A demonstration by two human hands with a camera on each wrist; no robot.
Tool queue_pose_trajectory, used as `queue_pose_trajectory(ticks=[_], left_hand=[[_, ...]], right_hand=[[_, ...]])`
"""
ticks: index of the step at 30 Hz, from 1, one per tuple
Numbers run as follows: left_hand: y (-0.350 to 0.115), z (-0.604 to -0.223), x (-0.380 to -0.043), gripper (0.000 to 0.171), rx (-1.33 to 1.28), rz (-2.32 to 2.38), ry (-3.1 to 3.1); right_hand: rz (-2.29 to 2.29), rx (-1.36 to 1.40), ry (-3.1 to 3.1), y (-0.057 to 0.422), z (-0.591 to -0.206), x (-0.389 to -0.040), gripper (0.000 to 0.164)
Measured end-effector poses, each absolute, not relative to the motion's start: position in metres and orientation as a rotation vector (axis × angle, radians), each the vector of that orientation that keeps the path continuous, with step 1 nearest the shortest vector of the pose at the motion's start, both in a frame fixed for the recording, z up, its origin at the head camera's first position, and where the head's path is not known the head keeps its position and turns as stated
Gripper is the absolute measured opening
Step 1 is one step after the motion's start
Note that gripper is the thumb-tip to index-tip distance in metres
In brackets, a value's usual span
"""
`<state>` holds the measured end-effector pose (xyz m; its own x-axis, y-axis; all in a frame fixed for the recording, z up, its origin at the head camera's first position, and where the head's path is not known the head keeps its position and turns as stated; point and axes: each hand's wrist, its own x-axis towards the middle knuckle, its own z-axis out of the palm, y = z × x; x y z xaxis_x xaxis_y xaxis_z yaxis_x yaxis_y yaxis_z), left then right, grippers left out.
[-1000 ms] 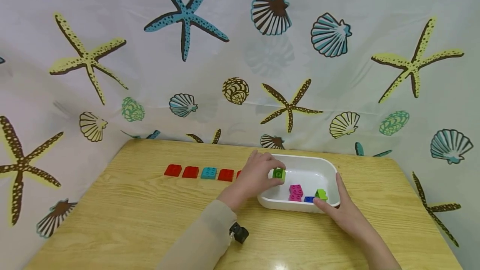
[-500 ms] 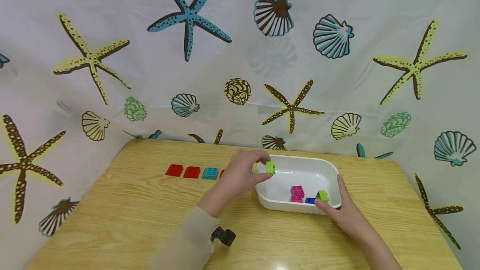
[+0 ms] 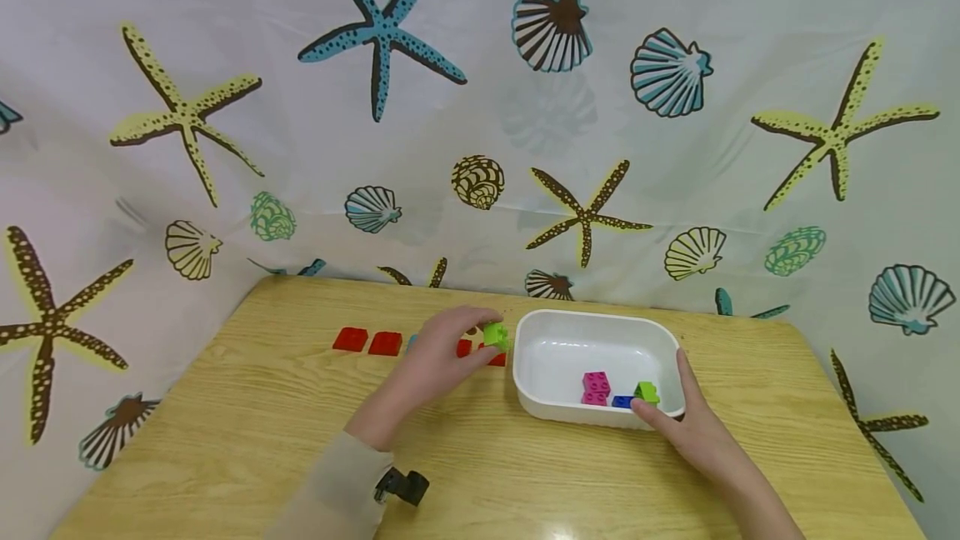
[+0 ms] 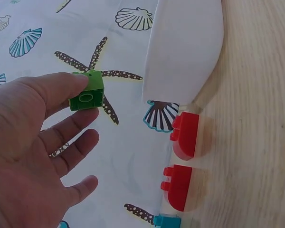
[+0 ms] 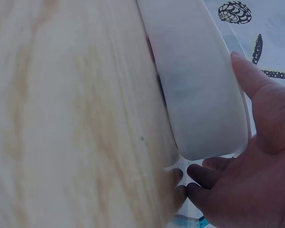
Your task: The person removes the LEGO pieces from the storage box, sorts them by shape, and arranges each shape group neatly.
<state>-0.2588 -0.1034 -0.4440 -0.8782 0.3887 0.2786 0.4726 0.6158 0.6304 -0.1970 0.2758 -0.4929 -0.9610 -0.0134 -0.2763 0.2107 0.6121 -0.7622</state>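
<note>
Between thumb and fingertips, my left hand (image 3: 427, 357) pinches a light-green toy building brick (image 3: 495, 335). It is above the right end of a row of bricks, left of the white tray (image 3: 573, 346). The left wrist view shows the hollow underside of the green brick (image 4: 87, 93). My right hand (image 3: 701, 432) grips the tray's front right corner, thumb over the rim, fingers outside. In the tray lie pink bricks (image 3: 596, 382), a blue brick (image 3: 623, 402) and another green piece (image 3: 647, 392), partly behind the thumb.
The row on the wooden table (image 3: 225, 440) has red bricks (image 3: 350, 339) and a light-blue brick (image 4: 168, 221), mostly covered by my left hand in the head view. A cloth with starfish and shells (image 3: 480, 90) hangs behind the table.
My left hand has lifted the green brick out of the tray and carried it left, over the tray's edge to the row. The right hand has stayed on the tray.
</note>
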Motion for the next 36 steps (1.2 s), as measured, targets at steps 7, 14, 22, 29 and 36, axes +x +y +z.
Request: queue_pose_trajectory(ticks=[7,14,22,29,36], left_hand=[[-0.114,-0.454,-0.254,0.036,-0.617,-1.077,-2.802],[-0.117,-0.467,-0.252,0.034,-0.647,-1.071,-2.842],[-0.107,-0.483,-0.251,0.029,-0.659,-0.970,-2.962],[-0.103,-0.493,-0.250,0.032,-0.662,-0.866,-3.025],[-0.100,-0.493,-0.248,0.033,-0.636,-0.836,-3.046]], right_hand=[[-1.283,0.159,2.582,0.277,-0.494,-0.197,0.124],[-1.288,0.157,2.580,0.278,-0.494,-0.196,0.123],[-1.267,0.158,2.588,0.277,-0.495,-0.196,0.124],[-1.277,0.152,2.589,0.277,-0.494,-0.196,0.123],[-1.290,0.147,2.581,0.277,-0.494,-0.196,0.123]])
